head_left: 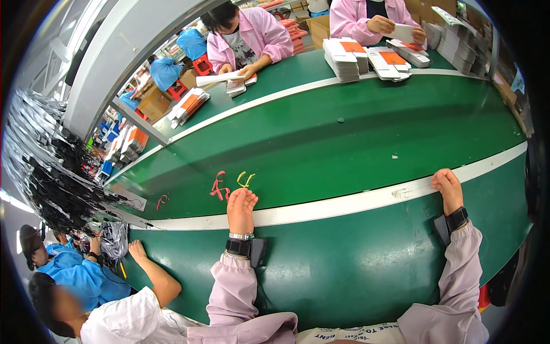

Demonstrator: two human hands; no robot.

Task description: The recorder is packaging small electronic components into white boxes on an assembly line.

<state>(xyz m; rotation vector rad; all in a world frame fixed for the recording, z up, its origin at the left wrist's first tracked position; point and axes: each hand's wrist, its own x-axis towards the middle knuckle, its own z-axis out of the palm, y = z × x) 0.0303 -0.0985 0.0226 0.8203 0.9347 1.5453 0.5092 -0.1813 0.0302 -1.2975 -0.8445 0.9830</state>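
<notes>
Left hand [242, 212]: over white rail [332, 205], fingers curled; cannot tell how narrow the grip is.
Right hand [450, 190]: farther right along it, fingers bent; grip likewise unclear.
Yellow strips [247, 183]: on green surface [321, 149], just beyond left hand, beside pink strips [216, 185].

Bright; soft glare on green tabletop [344, 275]; fisheye edges bent, corners black.

Rail [344, 203] before the belt [321, 152], cartons [342, 64] behind it

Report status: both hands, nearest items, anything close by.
Left hand over white rail, nearest yellow squiggle. Right hand over rail, farther right. No held object visible. Pink squiggles left of yellow.
</notes>
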